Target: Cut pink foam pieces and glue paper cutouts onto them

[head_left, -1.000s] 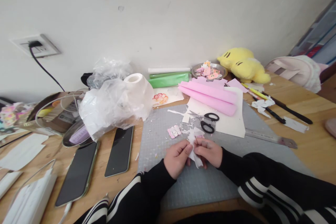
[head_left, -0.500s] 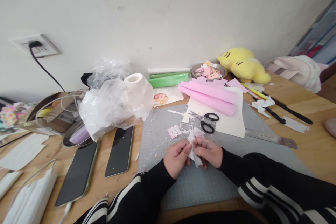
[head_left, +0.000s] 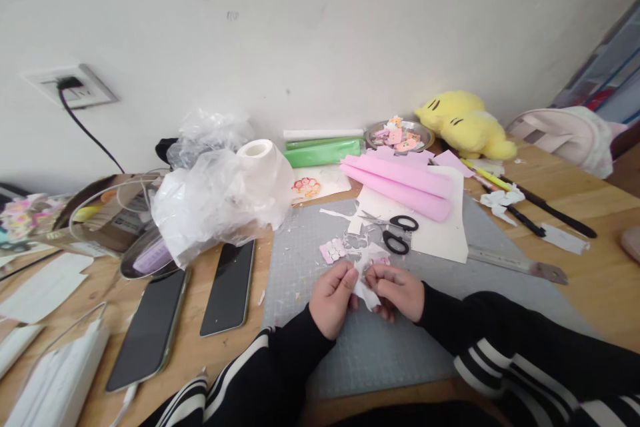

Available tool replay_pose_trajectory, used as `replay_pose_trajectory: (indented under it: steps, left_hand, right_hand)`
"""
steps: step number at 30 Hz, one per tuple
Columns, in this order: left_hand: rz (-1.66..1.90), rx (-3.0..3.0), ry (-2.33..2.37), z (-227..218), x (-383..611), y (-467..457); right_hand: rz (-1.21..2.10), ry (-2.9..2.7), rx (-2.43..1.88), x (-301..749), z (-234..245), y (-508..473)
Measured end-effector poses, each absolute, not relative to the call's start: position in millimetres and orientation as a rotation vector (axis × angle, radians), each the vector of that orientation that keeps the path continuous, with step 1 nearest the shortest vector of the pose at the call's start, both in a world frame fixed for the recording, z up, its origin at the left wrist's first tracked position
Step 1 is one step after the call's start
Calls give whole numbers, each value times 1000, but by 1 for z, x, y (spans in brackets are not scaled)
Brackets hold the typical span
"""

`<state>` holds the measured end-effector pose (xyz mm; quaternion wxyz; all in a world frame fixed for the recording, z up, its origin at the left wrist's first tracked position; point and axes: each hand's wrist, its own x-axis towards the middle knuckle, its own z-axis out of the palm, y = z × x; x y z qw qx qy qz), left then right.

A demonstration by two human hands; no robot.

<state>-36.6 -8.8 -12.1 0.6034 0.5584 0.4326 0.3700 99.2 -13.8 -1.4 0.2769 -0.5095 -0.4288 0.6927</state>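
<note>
A crumpled strip of white tissue (head_left: 367,293) is held between my two hands, low over the grey cutting mat (head_left: 350,360). My left hand (head_left: 333,297) is closed, its thumb and forefinger pinching the tissue's left side. My right hand (head_left: 400,290) has its fingers curled together at the tissue's right edge; its fingertips are partly hidden. Just beyond my hands lie a small pink patterned cut-out sheet (head_left: 333,250) and thin white scraps. Black-handled scissors (head_left: 397,242) rest half open on white paper (head_left: 440,237) beyond my right hand.
Two phones (head_left: 227,290) lie left of the mat. Behind them are a plastic bag (head_left: 200,207) and a white roll (head_left: 257,173). Folded pink paper (head_left: 400,187), a metal dish (head_left: 425,137) of cut-outs and a yellow plush toy (head_left: 470,127) sit farther back. A metal ruler (head_left: 520,263) lies right.
My left hand has shifted slightly left, opening a small gap between the hands. The tissue appears a little more spread, its lower end tilted. Everything else stays put.
</note>
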Motion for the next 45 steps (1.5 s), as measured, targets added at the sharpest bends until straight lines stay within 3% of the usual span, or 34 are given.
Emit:
replay_pose_trajectory:
  steps: [10, 23, 45]
  left_hand:
    - [680, 1433, 1007, -6, -34, -9]
    - [871, 1241, 984, -9, -34, -9]
    - [604, 1329, 893, -7, -35, -10]
  right_hand:
    - [1824, -1200, -1365, 101, -7, -13]
    - [1882, -1138, -1347, 99, -1, -13]
    - [1810, -1257, -1412, 99, -6, -14]
